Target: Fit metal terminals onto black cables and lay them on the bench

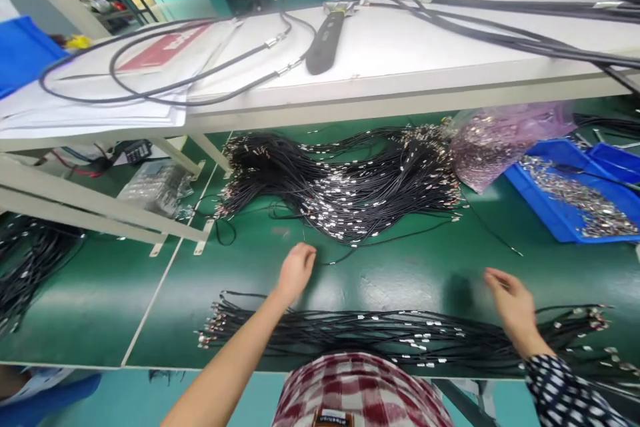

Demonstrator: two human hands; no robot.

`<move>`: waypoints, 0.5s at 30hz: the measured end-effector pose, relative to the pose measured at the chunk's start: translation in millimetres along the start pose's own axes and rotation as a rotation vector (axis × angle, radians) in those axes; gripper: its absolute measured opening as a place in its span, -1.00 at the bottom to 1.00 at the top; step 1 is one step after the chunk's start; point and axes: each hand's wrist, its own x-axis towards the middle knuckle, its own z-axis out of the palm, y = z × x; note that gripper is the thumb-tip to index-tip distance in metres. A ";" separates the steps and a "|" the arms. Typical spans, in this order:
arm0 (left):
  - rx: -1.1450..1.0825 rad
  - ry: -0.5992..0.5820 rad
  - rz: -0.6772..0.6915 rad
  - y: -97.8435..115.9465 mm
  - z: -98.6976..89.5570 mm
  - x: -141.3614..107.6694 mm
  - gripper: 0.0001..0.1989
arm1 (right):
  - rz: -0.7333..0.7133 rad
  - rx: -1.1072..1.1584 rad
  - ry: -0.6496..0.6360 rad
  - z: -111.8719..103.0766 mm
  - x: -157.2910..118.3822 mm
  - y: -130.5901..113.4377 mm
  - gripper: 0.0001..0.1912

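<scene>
My left hand (297,272) is over the green tabletop, its fingers pressed together where a thin black cable (390,237) with small white tags meets them. That cable trails right along the front of a thick pile of black cables (345,184). Further right, my right hand (513,307) hovers above a long bundle of black cables (370,330), fingers extended and thumb apart, with nothing visible in them. Metal terminals show at the ends of the bundle, which lies along the near edge. Palms and some fingertips are hidden.
A white shelf (390,70) crosses above the table, carrying an adjustable wrench (326,40), papers and looped cables. At right stand a blue bin (543,210) of metal pieces and a pink plastic bag (500,140). Left are shelf legs and more cables (30,267).
</scene>
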 end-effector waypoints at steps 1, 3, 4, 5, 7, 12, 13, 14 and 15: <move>0.026 -0.021 0.088 15.1 7.8 15.2 -0.82 | 0.010 0.002 -0.005 18.2 1.5 4.1 -0.73; 0.088 -0.027 0.212 38.8 17.8 46.7 -0.75 | 0.004 0.038 -0.089 53.3 -0.9 5.3 -0.65; 0.120 -0.020 0.250 47.3 20.7 62.5 -0.71 | -0.009 0.064 -0.151 68.7 -4.6 2.9 -0.62; 0.153 -0.014 0.278 53.7 22.8 77.9 -0.67 | -0.021 0.091 -0.216 82.0 -9.6 -0.8 -0.60; 0.211 -0.016 0.316 61.5 26.2 105.8 -0.64 | -0.034 0.140 -0.322 101.9 -22.0 -9.7 -0.60; 0.303 -0.100 0.368 68.4 33.1 145.4 -0.72 | -0.007 0.221 -0.463 118.4 -48.2 -22.5 -0.62; 0.309 -0.115 0.374 69.5 32.8 148.2 -0.73 | 0.004 0.234 -0.473 118.0 -51.0 -22.5 -0.62; 0.309 -0.128 0.380 71.0 31.5 149.4 -0.74 | 0.017 0.248 -0.479 116.9 -53.0 -21.9 -0.62; 0.304 -0.140 0.387 72.9 29.2 149.1 -0.75 | 0.032 0.264 -0.481 115.5 -54.4 -20.8 -0.62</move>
